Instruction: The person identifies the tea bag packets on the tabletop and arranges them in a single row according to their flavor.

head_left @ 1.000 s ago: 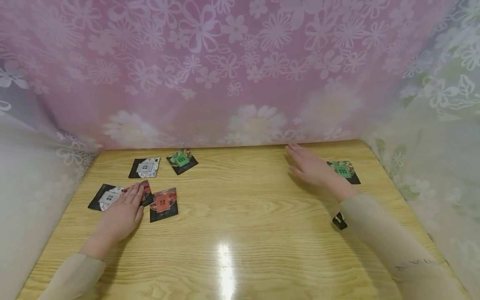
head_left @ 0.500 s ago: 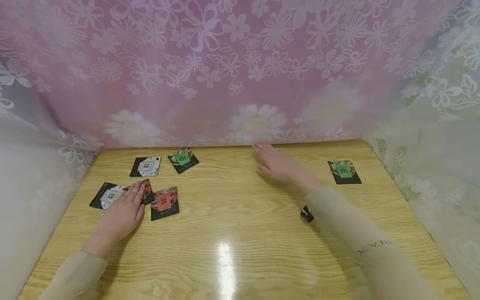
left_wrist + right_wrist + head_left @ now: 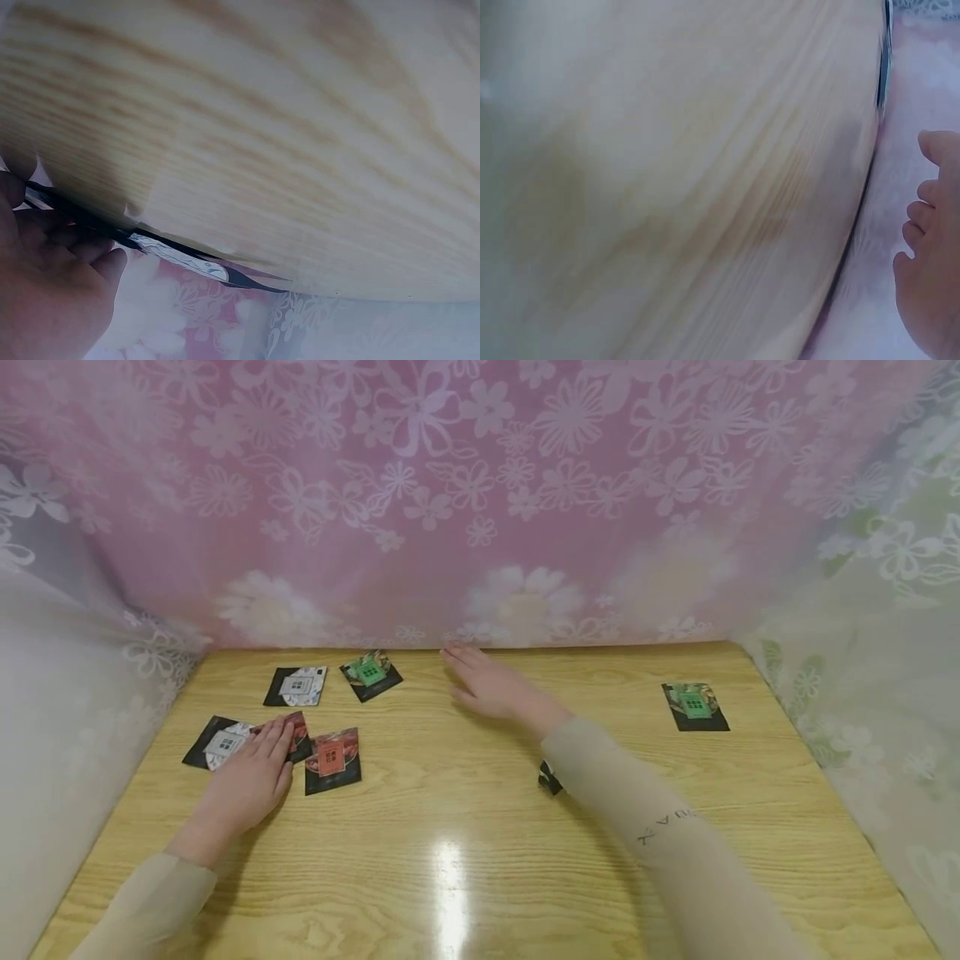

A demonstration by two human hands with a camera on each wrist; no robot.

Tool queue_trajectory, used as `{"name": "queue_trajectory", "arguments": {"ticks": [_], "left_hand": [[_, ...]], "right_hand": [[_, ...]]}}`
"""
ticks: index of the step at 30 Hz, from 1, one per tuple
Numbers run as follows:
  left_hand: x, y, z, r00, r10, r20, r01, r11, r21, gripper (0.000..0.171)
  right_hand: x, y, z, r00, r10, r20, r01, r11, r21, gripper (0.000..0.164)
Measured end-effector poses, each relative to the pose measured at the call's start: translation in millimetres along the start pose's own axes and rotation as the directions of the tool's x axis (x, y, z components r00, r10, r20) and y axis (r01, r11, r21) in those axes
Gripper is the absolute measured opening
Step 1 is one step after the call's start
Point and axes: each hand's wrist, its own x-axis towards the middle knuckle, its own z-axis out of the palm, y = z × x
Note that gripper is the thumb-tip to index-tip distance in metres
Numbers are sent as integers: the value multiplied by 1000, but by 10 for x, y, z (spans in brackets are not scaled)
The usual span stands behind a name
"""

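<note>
In the head view my left hand (image 3: 249, 787) lies with straight fingers across a red-and-black sachet (image 3: 299, 737), hiding much of it. This sachet overlaps a white-and-black sachet (image 3: 223, 743) on its left. Just right of the fingers lies a second red-and-black sachet (image 3: 332, 760). My right hand (image 3: 491, 685), fingers extended and holding nothing, is near the table's back edge. The nearest sachet to it is a green-and-black one (image 3: 371, 675) on its left. In the right wrist view the right hand (image 3: 934, 247) shows at the right edge, apart from the sachet (image 3: 885, 64).
Another white-and-black sachet (image 3: 296, 686) lies at the back left. Far to the right is a second green-and-black sachet (image 3: 695, 707). A pink flowered cloth (image 3: 480, 510) hangs along the back of the wooden table (image 3: 465, 827). A small black object (image 3: 549, 778) shows under the right cuff.
My right hand has swept left along the back of the table, away from the green sachet on the right, which is now fully uncovered. The left hand has stayed on the red sachet.
</note>
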Motion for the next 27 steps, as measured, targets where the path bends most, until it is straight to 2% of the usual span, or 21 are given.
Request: {"name": "queue_trajectory", "arguments": {"ticks": [14,23,27], "left_hand": [[17,-14,-8,1000,-13,16,13,1000,-9,65],[11,8,-31,999,-25,25,25,1000,-12,65],[7,9,-32,999,-29,31,29,1000,-10,65]], "right_hand": [[630,-528,108,993,-46,107,49,998,-26,71],[896,-737,185,990,-40,132,49,996,-70,72],[965,-786,200,985,-23,173,39,995,-93,72]]}}
